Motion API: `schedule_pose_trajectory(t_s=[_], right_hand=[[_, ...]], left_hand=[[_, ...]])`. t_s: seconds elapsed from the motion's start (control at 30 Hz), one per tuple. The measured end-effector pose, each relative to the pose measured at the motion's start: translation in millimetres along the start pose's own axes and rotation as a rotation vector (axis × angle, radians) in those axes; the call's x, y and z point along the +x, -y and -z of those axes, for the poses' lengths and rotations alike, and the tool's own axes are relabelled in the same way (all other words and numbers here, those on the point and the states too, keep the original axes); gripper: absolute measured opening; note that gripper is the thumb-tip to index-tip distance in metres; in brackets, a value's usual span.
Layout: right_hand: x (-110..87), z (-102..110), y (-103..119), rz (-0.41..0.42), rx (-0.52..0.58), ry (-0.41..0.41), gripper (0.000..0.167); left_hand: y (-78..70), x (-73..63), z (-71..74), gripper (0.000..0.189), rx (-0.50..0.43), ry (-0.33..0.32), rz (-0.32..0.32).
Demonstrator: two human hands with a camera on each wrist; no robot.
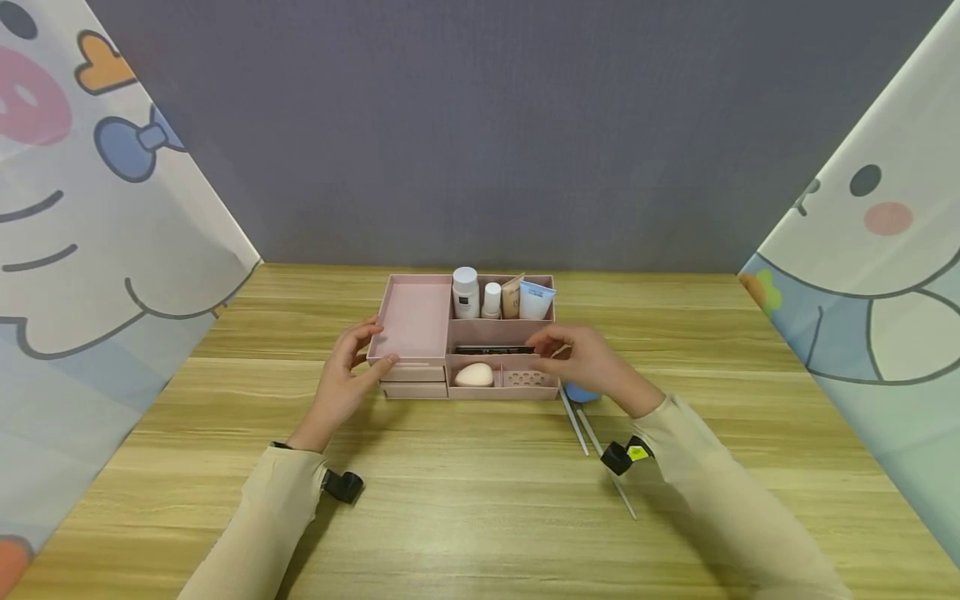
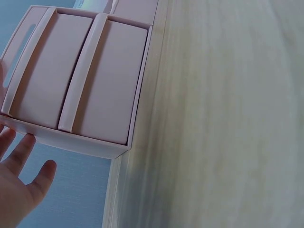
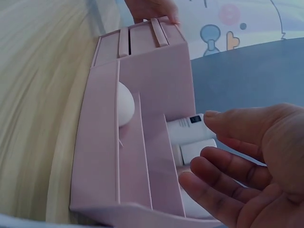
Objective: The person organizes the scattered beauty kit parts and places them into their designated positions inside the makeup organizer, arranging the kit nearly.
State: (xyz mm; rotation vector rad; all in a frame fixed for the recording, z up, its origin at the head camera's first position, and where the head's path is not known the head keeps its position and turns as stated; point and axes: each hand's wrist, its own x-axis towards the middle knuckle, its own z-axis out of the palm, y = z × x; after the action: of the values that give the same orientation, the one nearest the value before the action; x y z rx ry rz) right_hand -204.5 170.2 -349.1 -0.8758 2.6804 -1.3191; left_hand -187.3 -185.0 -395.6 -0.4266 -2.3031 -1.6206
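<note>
Sleeves frame the organizer on the table. Its compartments hold bottles, tubes and a sponge. The left hand touches its left front corner, fingers extended; the right hand, relaxed and released, hovers by its right side. Sticks and something blue lie at its right front.

- One organizer between left fingers and right fingers
- Two drawers below left thumb
- Two white bottles, two tubes beyond right fingers
- At least one black stick beside right fingertips
- One sponge left of right thumb
- Two rods nearer than right fingers
</note>
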Motion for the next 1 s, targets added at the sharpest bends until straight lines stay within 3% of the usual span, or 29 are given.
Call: schedule_pose_trajectory(t_s=[0.73,1.0], right_hand=[[-36.9,30,-19,-0.050,-0.092,-0.044,0.025],[-45.4,32,-28,-0.174,-0.100,-0.040,0.033]], left_hand=[[0.5,0.2,0.1,0.043,-0.006,0.003,-0.003],[0.1,-0.2,0.4,0.043,-0.001,0.004,0.001]])
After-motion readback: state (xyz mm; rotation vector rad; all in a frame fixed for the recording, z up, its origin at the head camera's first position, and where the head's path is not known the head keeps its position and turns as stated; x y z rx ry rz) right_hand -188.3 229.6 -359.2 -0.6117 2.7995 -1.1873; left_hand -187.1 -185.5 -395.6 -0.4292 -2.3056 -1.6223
